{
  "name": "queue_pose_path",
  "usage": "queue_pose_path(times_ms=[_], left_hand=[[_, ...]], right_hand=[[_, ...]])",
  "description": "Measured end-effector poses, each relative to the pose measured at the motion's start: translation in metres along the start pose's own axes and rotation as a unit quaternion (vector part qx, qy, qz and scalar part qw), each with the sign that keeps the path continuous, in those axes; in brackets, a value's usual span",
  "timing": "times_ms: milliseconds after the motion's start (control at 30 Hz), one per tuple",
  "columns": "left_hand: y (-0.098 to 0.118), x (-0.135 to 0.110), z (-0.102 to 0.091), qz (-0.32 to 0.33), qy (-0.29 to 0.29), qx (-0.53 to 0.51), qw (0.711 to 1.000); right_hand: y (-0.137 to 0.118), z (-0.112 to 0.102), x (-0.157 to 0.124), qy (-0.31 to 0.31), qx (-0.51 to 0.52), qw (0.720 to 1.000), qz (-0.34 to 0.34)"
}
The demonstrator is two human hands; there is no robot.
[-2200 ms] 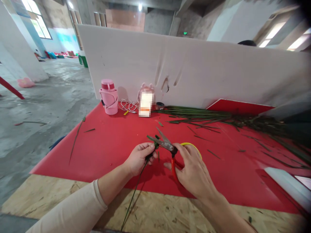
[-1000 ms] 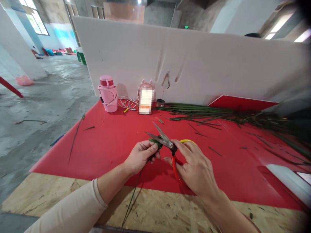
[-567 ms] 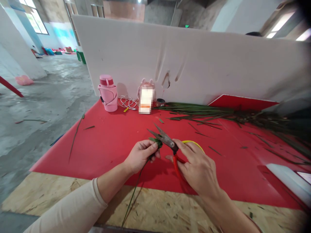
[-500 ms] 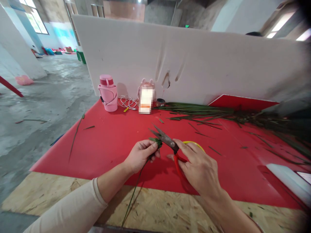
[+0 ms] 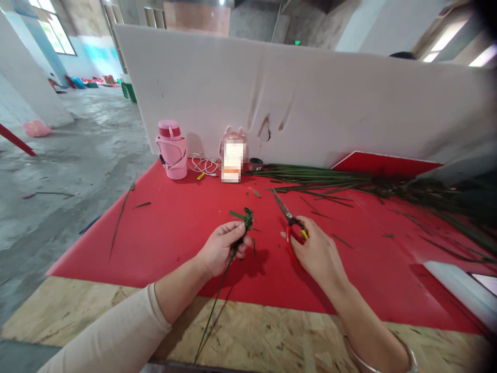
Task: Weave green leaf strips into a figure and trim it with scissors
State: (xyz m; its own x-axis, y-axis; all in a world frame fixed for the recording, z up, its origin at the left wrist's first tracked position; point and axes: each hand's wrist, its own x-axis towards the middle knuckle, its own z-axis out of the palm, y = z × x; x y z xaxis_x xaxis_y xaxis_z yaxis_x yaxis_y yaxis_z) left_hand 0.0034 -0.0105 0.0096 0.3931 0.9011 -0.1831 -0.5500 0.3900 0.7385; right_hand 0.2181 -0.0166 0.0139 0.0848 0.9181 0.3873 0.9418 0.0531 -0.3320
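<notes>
Between the thumb and fingers of my left hand (image 5: 227, 243) is a folded green leaf piece (image 5: 248, 218), its knotted top standing above my fingertips. A short flat leaf end sticks out to its left, and a long thin stem (image 5: 213, 311) hangs down past the table edge. My right hand (image 5: 320, 251) is wrapped round the scissors (image 5: 289, 217), with red and yellow handles and dark blades. Those blades point up and to the left, apart from the leaf piece, and look closed. Small green clippings (image 5: 254, 246) lie on the red surface between my hands.
Long green leaves (image 5: 322, 176) lie piled along the back right of the red sheet (image 5: 174, 228). A pink bottle (image 5: 173, 150), white cable (image 5: 204, 165) and lit phone (image 5: 232, 160) stand before the white board (image 5: 202, 83). Another device (image 5: 483, 282) sits at right.
The scissors have moved right, away from the leaf piece, and their blades have closed. A clipping now shows beside my left hand, which has barely moved.
</notes>
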Motion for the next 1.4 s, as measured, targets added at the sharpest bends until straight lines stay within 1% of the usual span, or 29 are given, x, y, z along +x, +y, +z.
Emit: queue_pose_path(times_ms=[67,133,200,233,267,300,333,367,400,433,467,533,567,600,667,700,767,833,900,1000,1033,1067,1100,1167,1233,1267,1300,1333,1400], left_hand=[[0.001,0.0,0.0,-0.004,0.006,-0.01,1.0],[0.001,0.0,0.001,-0.012,0.023,-0.01,1.0],[-0.001,0.001,0.002,-0.01,0.042,0.01,0.999],[-0.002,0.001,0.003,0.004,0.052,0.028,0.998],[-0.003,0.002,0.004,0.027,0.065,0.052,0.996],[-0.004,0.003,0.004,0.056,0.082,0.079,0.992],[-0.005,0.003,0.004,0.087,0.103,0.107,0.985],[-0.006,0.004,0.003,0.117,0.128,0.137,0.975],[-0.006,0.005,0.002,0.141,0.155,0.171,0.963],[-0.007,0.006,0.0,0.161,0.184,0.209,0.947],[-0.007,0.007,-0.002,0.178,0.21,0.246,0.929],[-0.009,0.008,-0.006,0.207,0.253,0.306,0.894],[-0.01,0.008,-0.008,0.218,0.264,0.323,0.882],[-0.011,0.008,-0.008,0.225,0.263,0.33,0.878],[-0.014,0.006,-0.007,0.225,0.232,0.329,0.887],[-0.015,0.005,-0.006,0.221,0.207,0.324,0.896],[-0.017,0.003,-0.001,0.206,0.153,0.301,0.918],[-0.018,0.003,0.002,0.18,0.124,0.256,0.942],[-0.018,0.003,0.002,0.146,0.134,0.193,0.961],[-0.015,0.008,-0.001,0.115,0.181,0.102,0.971],[-0.013,0.009,-0.003,0.106,0.181,0.079,0.975],[-0.011,0.01,-0.004,0.092,0.167,0.06,0.98],[-0.009,0.011,-0.006,0.074,0.139,0.047,0.986],[-0.006,0.012,-0.008,0.039,0.077,0.031,0.996],[-0.005,0.013,-0.01,0.015,0.042,0.019,0.999],[-0.005,0.014,-0.011,0.007,0.039,0.007,0.999],[-0.006,0.014,-0.012,0.002,0.043,-0.009,0.999],[-0.007,0.015,-0.013,-0.001,0.046,-0.027,0.999],[-0.009,0.016,-0.015,0.001,0.044,-0.057,0.997]], right_hand=[[0.018,0.01,0.005,-0.041,-0.067,0.997,-0.001],[0.028,0.013,0.008,-0.08,-0.118,0.99,-0.014],[0.025,0.008,0.011,-0.076,-0.133,0.988,-0.024],[0.018,0.004,0.013,-0.059,-0.116,0.991,-0.027],[0.008,0.0,0.014,-0.039,-0.073,0.996,-0.036],[-0.004,-0.003,0.015,-0.039,0.008,0.998,-0.05],[-0.018,-0.004,0.016,-0.068,0.107,0.991,-0.05],[-0.031,-0.003,0.015,-0.125,0.209,0.969,-0.035],[-0.043,0.001,0.014,-0.191,0.32,0.928,-0.023],[-0.053,0.007,0.011,-0.243,0.419,0.875,-0.009],[-0.061,0.014,0.009,-0.262,0.493,0.829,0.012],[-0.071,0.03,0.003,-0.269,0.592,0.757,0.062],[-0.073,0.038,0.0,-0.272,0.63,0.722,0.087],[-0.073,0.045,-0.002,-0.275,0.661,0.69,0.109],[-0.072,0.054,-0.006,-0.274,0.705,0.637,0.152],[-0.071,0.057,-0.007,-0.266,0.721,0.616,0.172],[-0.069,0.059,-0.008,-0.24,0.746,0.584,0.209],[-0.068,0.06,-0.007,-0.213,0.761,0.566,0.233],[-0.066,0.059,-0.005,-0.194,0.761,0.569,0.245],[-0.062,0.055,-0.002,-0.181,0.748,0.585,0.257],[-0.061,0.054,-0.002,-0.184,0.743,0.589,0.259],[-0.061,0.053,-0.002,-0.189,0.737,0.595,0.26],[-0.06,0.052,-0.002,-0.194,0.729,0.604,0.258],[-0.06,0.05,-0.003,-0.204,0.71,0.629,0.244],[-0.06,0.048,-0.006,-0.213,0.69,0.656,0.221],[-0.06,0.046,-0.007,-0.218,0.677,0.673,0.205],[-0.061,0.043,-0.008,-0.218,0.659,0.696,0.183],[-0.062,0.04,-0.009,-0.211,0.633,0.729,0.152],[-0.064,0.032,-0.012,-0.173,0.554,0.812,0.067]])
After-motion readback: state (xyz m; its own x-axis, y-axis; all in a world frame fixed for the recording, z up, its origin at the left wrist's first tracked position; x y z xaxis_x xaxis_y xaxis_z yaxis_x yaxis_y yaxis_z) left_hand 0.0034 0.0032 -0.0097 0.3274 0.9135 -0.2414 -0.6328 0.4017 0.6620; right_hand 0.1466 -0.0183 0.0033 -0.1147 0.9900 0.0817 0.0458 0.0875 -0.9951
